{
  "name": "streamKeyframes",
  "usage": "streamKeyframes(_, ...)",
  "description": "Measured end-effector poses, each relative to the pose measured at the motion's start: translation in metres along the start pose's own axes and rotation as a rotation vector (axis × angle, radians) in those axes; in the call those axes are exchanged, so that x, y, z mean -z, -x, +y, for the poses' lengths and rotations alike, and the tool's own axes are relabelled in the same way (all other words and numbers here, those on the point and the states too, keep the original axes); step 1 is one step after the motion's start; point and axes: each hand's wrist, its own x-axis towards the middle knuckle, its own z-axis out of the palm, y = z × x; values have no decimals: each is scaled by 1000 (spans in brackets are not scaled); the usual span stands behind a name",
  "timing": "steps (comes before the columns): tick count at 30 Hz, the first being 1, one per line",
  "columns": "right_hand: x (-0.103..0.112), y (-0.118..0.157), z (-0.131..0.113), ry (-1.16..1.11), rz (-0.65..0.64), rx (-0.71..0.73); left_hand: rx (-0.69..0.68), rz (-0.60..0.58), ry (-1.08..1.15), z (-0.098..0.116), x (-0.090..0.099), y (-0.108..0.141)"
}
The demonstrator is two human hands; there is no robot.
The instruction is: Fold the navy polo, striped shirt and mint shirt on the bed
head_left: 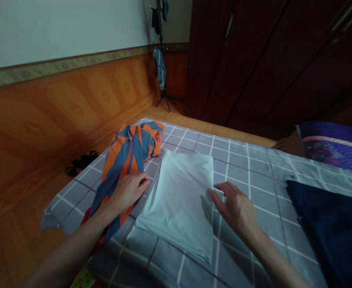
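Note:
A folded pale, whitish garment (pixel 185 196) lies flat on the checked bed cover, its layers showing along the left edge. Just left of it hovers my left hand (pixel 131 190), fingers loosely curled with a gap at the thumb and nothing visible in them. My right hand (pixel 237 206) is at the garment's right edge, thumb and forefinger apart; whether the thumb touches the cloth I cannot tell. Beneath and beyond my left hand is a crumpled orange and blue-grey striped garment (pixel 125 156), partly covered by that hand and forearm.
The grey checked bed cover (pixel 236 160) spreads under everything. Dark navy cloth (pixel 335 224) lies at the right, with a purple patterned item (pixel 338 144) behind it. A coat stand (pixel 161 36) stands in the corner beside dark wardrobes (pixel 239 60). Dark shoes (pixel 84 160) sit on the floor.

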Motion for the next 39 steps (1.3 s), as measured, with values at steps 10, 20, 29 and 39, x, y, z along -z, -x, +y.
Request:
streamKeyframes(10,-51,-88,37,106,46,-223,14,119,14,9,-36,-71)
streamKeyframes(20,-58,-81,41,19,168,-189,-50,184,154,8,-49,-76)
streamKeyframes(29,-62,-80,41,0,180,-59,95,109,30,17,-47,-105)
streamKeyframes(39,-61,-83,42,12,138,-98,79,141,134,10,-59,-108)
